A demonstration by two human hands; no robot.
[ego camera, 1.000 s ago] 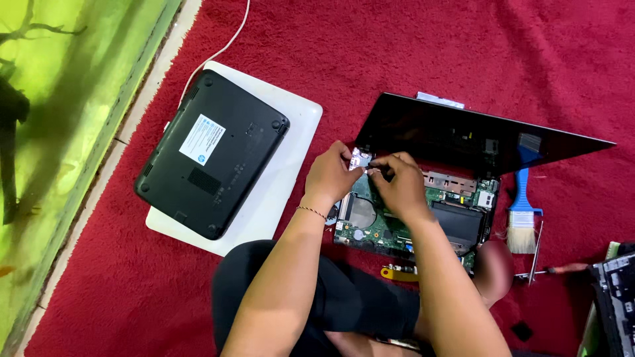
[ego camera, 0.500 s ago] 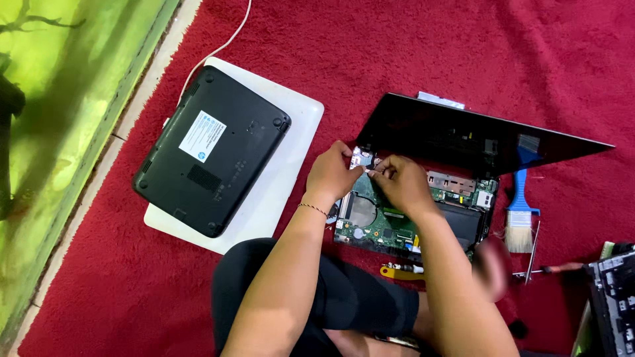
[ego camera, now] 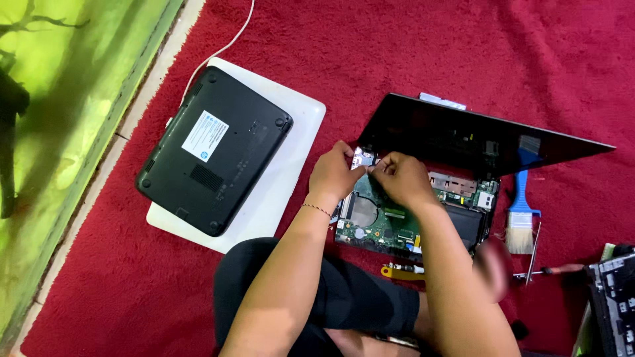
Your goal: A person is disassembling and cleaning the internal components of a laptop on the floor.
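A home floor used as a repair spot. A red carpet [ego camera: 410, 59] carries an opened laptop [ego camera: 423, 205]. Beside the laptop lie a brush [ego camera: 521, 221] and screwdriver [ego camera: 552, 271].

Well off to the hands' left, a black laptop [ego camera: 215, 149] lies bottom-up on a white laptop [ego camera: 291, 162], a white cable [ego camera: 228, 43] trailing beyond. To their right lie a blue-handled brush [ego camera: 521, 215] and a red-handled screwdriver [ego camera: 552, 270]. A red carpet [ego camera: 370, 46] lies underneath.

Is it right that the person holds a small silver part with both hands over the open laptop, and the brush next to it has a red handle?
Not quite: the head view shows the brush has a blue handle. Both hands, left hand and right hand, do hold the small silver part over the open laptop.
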